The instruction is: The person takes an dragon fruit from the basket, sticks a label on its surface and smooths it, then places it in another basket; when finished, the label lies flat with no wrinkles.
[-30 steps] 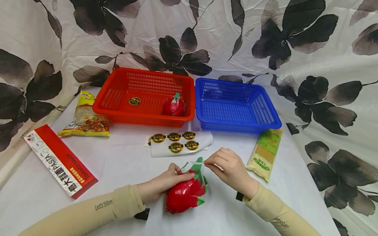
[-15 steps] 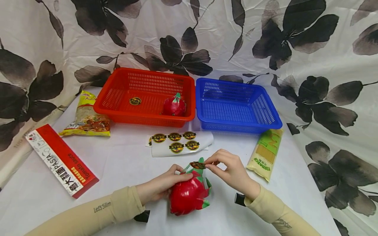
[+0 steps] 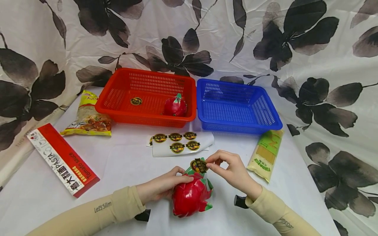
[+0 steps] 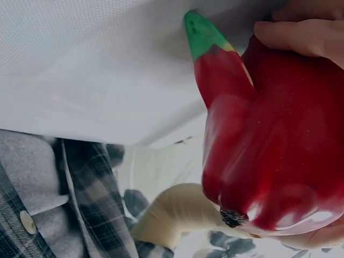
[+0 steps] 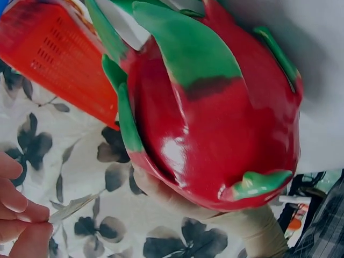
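One glossy red dragon fruit (image 3: 189,200) is held by the left hand (image 3: 165,183) at the near part of the white table (image 3: 124,164), thumb laid across it close to the green leafy end; whether its underside touches down can't really be told. A round black-and-gold sticker (image 3: 198,166) is pinched by its edge between the right hand's (image 3: 230,167) thumb and fingers, seen over the leaf tips from the head camera, though it's shown nearly edge-on and apart from the fruit at the right wrist. Just beyond, a sticker sheet (image 3: 160,151) is laid out, and another dragon fruit (image 3: 175,107) is parked in the red basket (image 3: 141,118).
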`<act>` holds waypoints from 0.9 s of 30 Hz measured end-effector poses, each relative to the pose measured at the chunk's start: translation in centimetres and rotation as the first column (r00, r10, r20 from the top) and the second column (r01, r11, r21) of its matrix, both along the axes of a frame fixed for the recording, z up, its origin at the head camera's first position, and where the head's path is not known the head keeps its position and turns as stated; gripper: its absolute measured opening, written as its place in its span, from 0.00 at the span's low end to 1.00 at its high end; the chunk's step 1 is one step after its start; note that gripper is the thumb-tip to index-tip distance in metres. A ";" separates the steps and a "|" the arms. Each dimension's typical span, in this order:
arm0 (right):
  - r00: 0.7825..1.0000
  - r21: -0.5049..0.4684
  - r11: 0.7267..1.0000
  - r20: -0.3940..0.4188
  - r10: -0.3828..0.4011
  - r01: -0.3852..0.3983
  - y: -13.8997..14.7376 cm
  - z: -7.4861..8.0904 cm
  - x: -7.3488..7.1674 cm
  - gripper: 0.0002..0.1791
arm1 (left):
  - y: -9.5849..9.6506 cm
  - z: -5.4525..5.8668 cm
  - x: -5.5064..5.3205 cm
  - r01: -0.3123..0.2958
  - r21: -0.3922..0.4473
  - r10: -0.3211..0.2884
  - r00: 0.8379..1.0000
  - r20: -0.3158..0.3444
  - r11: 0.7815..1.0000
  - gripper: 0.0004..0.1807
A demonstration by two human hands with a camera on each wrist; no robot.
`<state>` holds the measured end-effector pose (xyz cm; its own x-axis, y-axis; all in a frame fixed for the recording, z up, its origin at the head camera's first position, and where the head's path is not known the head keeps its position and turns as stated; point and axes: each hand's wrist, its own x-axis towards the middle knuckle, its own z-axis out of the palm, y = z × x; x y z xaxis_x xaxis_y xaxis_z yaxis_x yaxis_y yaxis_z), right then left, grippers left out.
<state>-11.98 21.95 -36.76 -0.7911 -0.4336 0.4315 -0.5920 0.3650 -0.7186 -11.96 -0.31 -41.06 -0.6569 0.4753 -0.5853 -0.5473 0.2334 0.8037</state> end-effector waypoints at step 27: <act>0.911 -0.172 0.977 0.409 -0.043 0.124 0.2 0.8 0.6 0.06 | -0.9 0.8 -0.3 -0.260 0.211 0.283 0.955 -0.086 0.942 0.29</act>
